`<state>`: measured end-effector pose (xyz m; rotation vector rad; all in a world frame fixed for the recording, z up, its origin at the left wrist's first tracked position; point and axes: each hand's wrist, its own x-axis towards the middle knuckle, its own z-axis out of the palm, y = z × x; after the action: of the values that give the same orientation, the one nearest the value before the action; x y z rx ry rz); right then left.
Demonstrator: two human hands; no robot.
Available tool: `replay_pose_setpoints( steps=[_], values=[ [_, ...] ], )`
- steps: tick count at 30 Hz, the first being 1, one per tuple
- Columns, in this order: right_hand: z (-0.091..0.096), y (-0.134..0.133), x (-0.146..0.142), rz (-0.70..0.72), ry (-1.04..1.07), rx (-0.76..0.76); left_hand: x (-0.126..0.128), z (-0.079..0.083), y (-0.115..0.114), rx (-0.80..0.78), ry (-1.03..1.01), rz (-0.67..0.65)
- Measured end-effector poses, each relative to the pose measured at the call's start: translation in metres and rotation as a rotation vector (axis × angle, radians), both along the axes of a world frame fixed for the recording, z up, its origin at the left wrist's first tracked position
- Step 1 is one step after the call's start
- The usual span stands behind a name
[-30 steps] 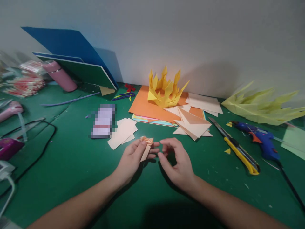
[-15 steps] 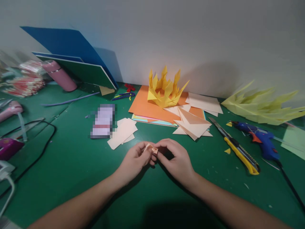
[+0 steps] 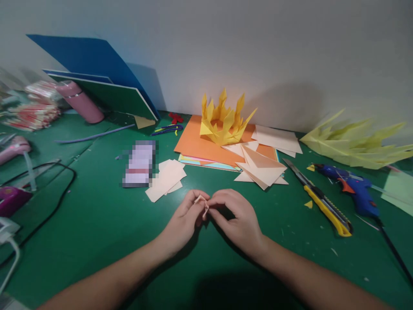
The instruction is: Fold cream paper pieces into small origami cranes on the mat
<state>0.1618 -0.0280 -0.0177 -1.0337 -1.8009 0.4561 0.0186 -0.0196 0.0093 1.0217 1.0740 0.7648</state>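
a plain grey wall [image 3: 274,47] rises behind a green tabletop [image 3: 112,228]. near the middle, the left hand [image 3: 182,221] pinches a small folded piece of peach paper [image 3: 205,206] between thumb and fingers. the right hand [image 3: 237,219] meets it from the other side, thumb and forefinger drawn close together at the paper's right edge; whether they grip it or only press against it, i cannot tell. the piece sits between the two sets of fingertips, nearer the left hand, which covers most of it. what shows is a creased edge slanting from upper left to lower right, then a short end tipped downward; its full long axis is hidden.

just beyond the left fingers lie loose peach paper rectangles [image 3: 166,183], with a blurred-out smartphone [image 3: 140,163] past them. beyond the right hand, folded peach sheets [image 3: 264,170] overlap the near right corner of an orange-topped paper stack [image 3: 190,137], which bears a spiky yellow origami ring [image 3: 222,133]. farther right are a yellow snap-off knife [image 3: 322,209], its blade end away from the person, and a blue hot glue gun [image 3: 358,191]. well off to the left, a pink flask [image 3: 82,103] leans near a blue board [image 3: 84,56].
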Motion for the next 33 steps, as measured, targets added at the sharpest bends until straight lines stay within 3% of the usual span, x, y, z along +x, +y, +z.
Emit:
replay_pose_setpoints(
  steps=[14, 33],
  values=[
    [-0.0004, 0.0010, 0.0000, -0.041, 0.095, -0.090, 0.0008, -0.0069, -0.0016, 0.062, -0.001, -0.019],
    [0.0001, 0.0006, -0.0006, 0.001, 0.113, -0.137, 0.0049, 0.0004, -0.0038, -0.022, 0.030, 0.115]
  ],
)
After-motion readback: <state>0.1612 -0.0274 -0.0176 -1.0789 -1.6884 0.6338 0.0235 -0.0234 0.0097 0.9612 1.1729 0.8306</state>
